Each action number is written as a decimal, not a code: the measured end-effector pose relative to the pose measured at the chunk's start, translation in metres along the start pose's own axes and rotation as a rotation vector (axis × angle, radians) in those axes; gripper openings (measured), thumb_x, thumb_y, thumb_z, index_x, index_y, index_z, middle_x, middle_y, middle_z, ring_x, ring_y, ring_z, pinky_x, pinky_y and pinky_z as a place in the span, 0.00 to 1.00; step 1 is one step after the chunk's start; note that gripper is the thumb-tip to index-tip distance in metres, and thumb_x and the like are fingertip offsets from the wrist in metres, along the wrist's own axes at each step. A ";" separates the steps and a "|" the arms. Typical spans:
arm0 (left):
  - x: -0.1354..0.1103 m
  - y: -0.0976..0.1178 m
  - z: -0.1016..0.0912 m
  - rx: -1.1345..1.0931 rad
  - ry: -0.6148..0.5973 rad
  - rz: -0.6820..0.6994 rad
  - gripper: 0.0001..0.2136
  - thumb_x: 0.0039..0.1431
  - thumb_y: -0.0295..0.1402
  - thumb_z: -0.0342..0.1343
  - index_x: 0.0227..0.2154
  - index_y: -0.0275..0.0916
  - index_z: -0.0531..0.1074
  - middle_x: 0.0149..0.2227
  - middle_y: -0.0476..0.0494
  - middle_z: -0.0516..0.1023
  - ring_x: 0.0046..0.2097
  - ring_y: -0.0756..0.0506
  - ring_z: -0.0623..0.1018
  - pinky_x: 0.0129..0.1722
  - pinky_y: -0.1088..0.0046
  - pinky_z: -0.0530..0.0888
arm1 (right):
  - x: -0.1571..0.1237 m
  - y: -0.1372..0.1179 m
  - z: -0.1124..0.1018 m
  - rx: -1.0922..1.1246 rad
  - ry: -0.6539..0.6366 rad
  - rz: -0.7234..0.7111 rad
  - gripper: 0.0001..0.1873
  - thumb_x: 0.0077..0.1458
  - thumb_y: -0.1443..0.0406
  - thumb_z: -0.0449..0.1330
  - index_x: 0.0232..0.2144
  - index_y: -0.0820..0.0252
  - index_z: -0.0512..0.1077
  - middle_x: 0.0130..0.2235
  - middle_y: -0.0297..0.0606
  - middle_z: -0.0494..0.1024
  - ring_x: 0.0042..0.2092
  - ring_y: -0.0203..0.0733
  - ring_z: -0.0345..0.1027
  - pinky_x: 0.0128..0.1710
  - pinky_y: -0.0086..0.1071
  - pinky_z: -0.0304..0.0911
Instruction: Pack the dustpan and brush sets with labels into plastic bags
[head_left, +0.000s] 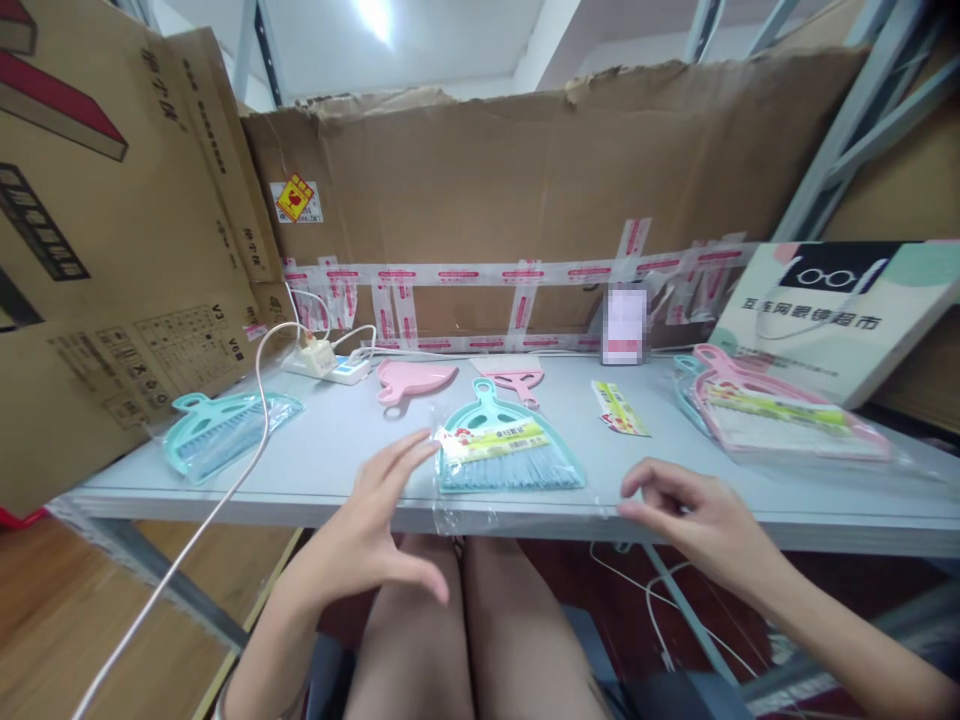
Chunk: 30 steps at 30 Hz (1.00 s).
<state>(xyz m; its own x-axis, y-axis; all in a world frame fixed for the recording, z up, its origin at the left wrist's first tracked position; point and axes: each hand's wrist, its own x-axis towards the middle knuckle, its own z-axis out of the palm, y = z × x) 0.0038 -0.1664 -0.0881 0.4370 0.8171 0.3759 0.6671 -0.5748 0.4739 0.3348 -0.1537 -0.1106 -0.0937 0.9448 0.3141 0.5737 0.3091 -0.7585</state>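
A light-blue dustpan and brush set (pixel 487 410) lies at the table's front edge in a clear plastic bag (pixel 480 515), with a yellow-green label card (pixel 495 440) across the bristles. My left hand (pixel 379 515) hovers at the set's left side, thumb and fingers wide apart. To the right, my right hand (pixel 682 505) has thumb and forefinger pinched at the bag's stretched right corner. Behind the set rest a loose pink dustpan (pixel 414 380) and a pink brush (pixel 517 378). Another label card (pixel 621 408) lies flat to the right.
Another bagged blue set (pixel 225 432) is at the left, crossed by a white cable (pixel 259 430). Bagged pink and blue sets (pixel 795 415) overlap at the right. A power strip (pixel 337 366), a blurred upright card (pixel 624 325) and cardboard (pixel 465 190) stand at the back.
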 end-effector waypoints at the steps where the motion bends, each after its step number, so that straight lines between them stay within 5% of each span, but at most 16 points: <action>1: 0.000 0.000 -0.001 0.033 -0.085 0.058 0.49 0.34 0.50 0.67 0.61 0.47 0.53 0.63 0.35 0.55 0.62 0.34 0.57 0.59 0.53 0.57 | -0.002 0.004 -0.001 -0.095 0.086 -0.193 0.23 0.36 0.45 0.66 0.26 0.57 0.73 0.21 0.36 0.73 0.25 0.40 0.68 0.27 0.33 0.66; 3: 0.002 -0.002 0.003 0.092 -0.195 0.115 0.47 0.37 0.48 0.66 0.61 0.50 0.53 0.63 0.37 0.56 0.64 0.35 0.55 0.60 0.51 0.53 | -0.003 0.010 0.003 -0.259 0.136 -0.502 0.27 0.35 0.49 0.68 0.37 0.56 0.74 0.37 0.45 0.78 0.41 0.49 0.72 0.41 0.41 0.68; 6: 0.009 -0.012 0.015 0.116 -0.174 0.144 0.29 0.50 0.40 0.61 0.56 0.52 0.63 0.58 0.42 0.66 0.62 0.39 0.61 0.59 0.52 0.55 | 0.002 0.016 0.013 -0.392 -0.002 -0.671 0.21 0.47 0.58 0.64 0.46 0.53 0.72 0.51 0.45 0.74 0.53 0.50 0.66 0.52 0.47 0.62; 8: 0.012 -0.022 0.023 0.080 -0.094 0.156 0.16 0.57 0.34 0.55 0.49 0.51 0.70 0.54 0.44 0.72 0.58 0.42 0.67 0.59 0.55 0.57 | 0.006 0.020 0.019 -0.365 -0.074 -0.653 0.14 0.52 0.62 0.60 0.43 0.52 0.73 0.49 0.42 0.75 0.52 0.47 0.68 0.53 0.48 0.61; 13: 0.012 -0.033 0.034 -0.061 0.148 0.147 0.10 0.56 0.31 0.55 0.38 0.49 0.77 0.40 0.46 0.80 0.48 0.43 0.77 0.58 0.58 0.59 | 0.009 0.023 0.025 -0.190 -0.029 -0.578 0.08 0.54 0.66 0.57 0.32 0.52 0.76 0.40 0.38 0.80 0.45 0.44 0.73 0.49 0.46 0.64; 21: 0.014 -0.006 0.053 -0.214 0.562 -0.106 0.05 0.52 0.31 0.57 0.23 0.45 0.75 0.26 0.51 0.78 0.29 0.47 0.76 0.58 0.60 0.58 | 0.012 -0.009 0.045 -0.079 0.157 -0.412 0.11 0.57 0.63 0.53 0.23 0.56 0.67 0.27 0.39 0.73 0.32 0.41 0.68 0.34 0.36 0.64; 27: 0.019 0.006 0.060 -0.001 0.527 -0.197 0.05 0.56 0.31 0.50 0.26 0.41 0.67 0.28 0.47 0.69 0.32 0.47 0.71 0.38 0.69 0.69 | 0.021 -0.009 0.056 -0.143 0.231 -0.235 0.10 0.54 0.58 0.54 0.27 0.57 0.64 0.36 0.41 0.66 0.32 0.38 0.65 0.30 0.33 0.64; 30: 0.019 0.004 0.060 0.079 0.540 -0.206 0.03 0.57 0.30 0.48 0.30 0.39 0.65 0.35 0.43 0.66 0.37 0.46 0.71 0.38 0.69 0.70 | 0.025 -0.006 0.058 -0.199 0.226 -0.172 0.12 0.53 0.56 0.54 0.33 0.58 0.63 0.38 0.42 0.64 0.31 0.38 0.65 0.33 0.35 0.65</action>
<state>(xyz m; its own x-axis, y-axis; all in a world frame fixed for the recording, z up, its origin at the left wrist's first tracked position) 0.0515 -0.1501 -0.1271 -0.0624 0.7620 0.6446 0.7575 -0.3844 0.5277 0.2819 -0.1258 -0.1313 -0.0327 0.8255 0.5634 0.7144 0.4135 -0.5644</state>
